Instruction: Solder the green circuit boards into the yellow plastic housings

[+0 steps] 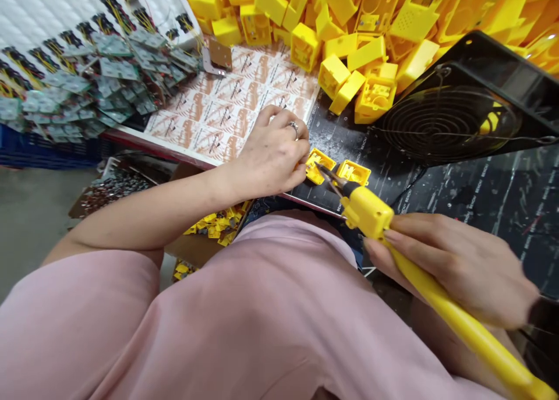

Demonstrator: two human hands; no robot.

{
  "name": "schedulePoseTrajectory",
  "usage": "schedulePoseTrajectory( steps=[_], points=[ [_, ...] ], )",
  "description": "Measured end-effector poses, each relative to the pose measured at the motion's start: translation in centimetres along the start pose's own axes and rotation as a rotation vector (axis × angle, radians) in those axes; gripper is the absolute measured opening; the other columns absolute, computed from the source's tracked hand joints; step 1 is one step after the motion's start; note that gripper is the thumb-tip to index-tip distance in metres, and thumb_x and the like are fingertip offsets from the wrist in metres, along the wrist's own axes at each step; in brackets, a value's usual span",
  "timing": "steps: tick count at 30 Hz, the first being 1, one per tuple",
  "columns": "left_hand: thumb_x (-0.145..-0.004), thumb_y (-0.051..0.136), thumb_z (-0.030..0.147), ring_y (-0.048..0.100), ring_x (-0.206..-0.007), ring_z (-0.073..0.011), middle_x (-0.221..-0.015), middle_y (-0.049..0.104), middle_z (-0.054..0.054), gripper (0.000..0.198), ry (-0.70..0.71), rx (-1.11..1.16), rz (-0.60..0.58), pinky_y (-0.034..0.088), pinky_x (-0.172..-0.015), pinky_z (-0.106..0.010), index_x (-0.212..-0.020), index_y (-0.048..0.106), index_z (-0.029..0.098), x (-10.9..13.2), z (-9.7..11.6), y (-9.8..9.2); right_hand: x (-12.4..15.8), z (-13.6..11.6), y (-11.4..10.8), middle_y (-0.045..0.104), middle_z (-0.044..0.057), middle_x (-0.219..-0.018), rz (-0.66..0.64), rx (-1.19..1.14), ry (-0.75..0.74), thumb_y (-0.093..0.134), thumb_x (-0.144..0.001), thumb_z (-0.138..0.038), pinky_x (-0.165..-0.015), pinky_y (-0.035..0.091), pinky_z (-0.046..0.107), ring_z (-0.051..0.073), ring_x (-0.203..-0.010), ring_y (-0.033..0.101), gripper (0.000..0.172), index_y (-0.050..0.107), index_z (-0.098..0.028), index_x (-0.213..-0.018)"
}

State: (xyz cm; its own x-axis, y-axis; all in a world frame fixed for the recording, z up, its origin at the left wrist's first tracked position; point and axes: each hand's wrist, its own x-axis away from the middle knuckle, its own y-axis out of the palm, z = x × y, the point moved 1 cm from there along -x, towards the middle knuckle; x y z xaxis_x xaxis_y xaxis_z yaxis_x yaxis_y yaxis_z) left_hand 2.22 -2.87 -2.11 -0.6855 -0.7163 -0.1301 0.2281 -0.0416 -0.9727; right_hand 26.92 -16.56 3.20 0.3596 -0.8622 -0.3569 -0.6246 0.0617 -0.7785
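Observation:
My left hand [279, 152] wears a ring and is closed at the left side of a small open yellow plastic case [322, 157]. Its fingertips are partly hidden behind the knuckles. My right hand [454, 266] grips a yellow-handled soldering iron [371, 211] with a thin metal rod beside its tip. The dark tip reaches into the case at my left fingers. A second yellow case half [354, 172] lies just to the right, open side up, touched by neither hand.
A heap of yellow plastic cases [345, 50] covers the back of the bench. At right stands a black fan [454, 109] with a wire guard. Wired circuit boards [117, 68] pile up at left near white foam [52, 10]. Printed label sheets [236, 91] lie behind my left hand.

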Motion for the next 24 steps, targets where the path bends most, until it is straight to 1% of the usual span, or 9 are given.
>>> schedulePoseTrajectory(
  steps=[1,4,7,9,12,14,17,19,24],
  points=[
    [-0.092,0.060,0.022,0.065,-0.121,-0.0321,-0.109,0.078,-0.007,0.017,0.004,-0.009,-0.011,0.047,-0.117,-0.057,-0.080,0.070,0.020,-0.1,0.0,-0.1,0.2,0.2,-0.2,0.080,0.001,-0.091,-0.004,0.004,0.004,0.072,-0.101,-0.021,-0.081,0.068,0.034,0.020,-0.081,0.080,0.007,0.072,-0.028,-0.100],
    [-0.091,0.061,0.023,0.065,-0.121,-0.0320,-0.109,0.078,-0.007,0.015,0.008,-0.030,-0.021,0.048,-0.116,-0.056,-0.079,0.069,0.021,-0.2,0.0,-0.3,0.8,0.9,-0.2,0.078,0.001,-0.087,0.008,0.012,0.026,0.065,-0.105,-0.024,-0.081,0.067,0.032,0.019,-0.079,0.079,0.011,0.072,-0.028,-0.096],
    [-0.089,0.062,0.024,0.066,-0.119,-0.0336,-0.107,0.079,-0.008,0.013,0.023,-0.057,-0.025,0.050,-0.113,-0.058,-0.080,0.069,0.020,-0.3,0.0,-0.3,0.7,1.1,0.3,0.078,0.002,-0.088,-0.003,0.017,-0.026,0.065,-0.105,-0.024,-0.076,0.068,0.031,0.018,-0.077,0.078,0.011,0.071,-0.026,-0.096],
    [-0.089,0.063,0.025,0.067,-0.118,-0.0340,-0.106,0.079,-0.008,0.013,0.036,-0.069,-0.026,0.051,-0.112,-0.058,-0.080,0.070,0.019,-0.3,0.0,-0.2,0.4,1.0,0.6,0.079,0.001,-0.090,-0.012,0.033,-0.078,0.073,-0.100,-0.020,-0.074,0.068,0.031,0.017,-0.077,0.078,0.006,0.070,-0.025,-0.098],
    [-0.088,0.062,0.026,0.068,-0.116,-0.0329,-0.106,0.079,-0.007,0.015,0.042,-0.079,-0.013,0.051,-0.111,-0.055,-0.080,0.072,0.020,-0.3,0.0,-0.2,-0.2,1.0,1.0,0.081,0.002,-0.094,0.044,0.029,-0.164,0.084,-0.089,-0.012,-0.073,0.068,0.031,0.017,-0.077,0.077,0.023,0.069,-0.024,-0.102],
    [-0.088,0.060,0.027,0.069,-0.116,-0.0325,-0.105,0.080,-0.008,0.017,0.040,-0.079,-0.016,0.051,-0.111,-0.055,-0.080,0.073,0.019,-0.4,0.0,-0.1,-0.7,1.1,1.2,0.082,0.002,-0.094,0.066,0.013,-0.203,0.086,-0.087,-0.012,-0.072,0.067,0.031,0.018,-0.077,0.077,0.025,0.070,-0.024,-0.102],
    [-0.088,0.058,0.027,0.068,-0.116,-0.0321,-0.105,0.079,-0.007,0.020,0.032,-0.058,-0.030,0.048,-0.113,-0.055,-0.082,0.075,0.019,-0.4,0.0,-0.1,-1.2,1.1,1.1,0.081,0.001,-0.091,0.034,0.006,-0.218,0.083,-0.090,-0.013,-0.070,0.067,0.031,0.017,-0.076,0.077,0.020,0.070,-0.025,-0.099],
    [-0.088,0.057,0.027,0.067,-0.118,-0.0319,-0.105,0.079,-0.007,0.022,0.027,-0.032,-0.049,0.046,-0.114,-0.054,-0.083,0.076,0.019,-0.4,-0.1,-0.2,-1.4,0.9,0.7,0.080,0.001,-0.088,0.043,-0.005,-0.229,0.081,-0.092,-0.012,-0.070,0.066,0.029,0.016,-0.074,0.076,0.017,0.070,-0.023,-0.098],
    [-0.089,0.057,0.029,0.065,-0.122,-0.0321,-0.110,0.077,-0.007,0.023,-0.001,0.031,-0.095,0.041,-0.118,-0.054,-0.085,0.077,0.018,-0.6,-0.1,-0.5,-1.1,0.7,0.1,0.077,0.003,-0.088,0.036,-0.015,-0.108,0.072,-0.100,-0.015,-0.079,0.066,0.029,0.016,-0.079,0.077,0.006,0.071,-0.020,-0.097]
  ],
)
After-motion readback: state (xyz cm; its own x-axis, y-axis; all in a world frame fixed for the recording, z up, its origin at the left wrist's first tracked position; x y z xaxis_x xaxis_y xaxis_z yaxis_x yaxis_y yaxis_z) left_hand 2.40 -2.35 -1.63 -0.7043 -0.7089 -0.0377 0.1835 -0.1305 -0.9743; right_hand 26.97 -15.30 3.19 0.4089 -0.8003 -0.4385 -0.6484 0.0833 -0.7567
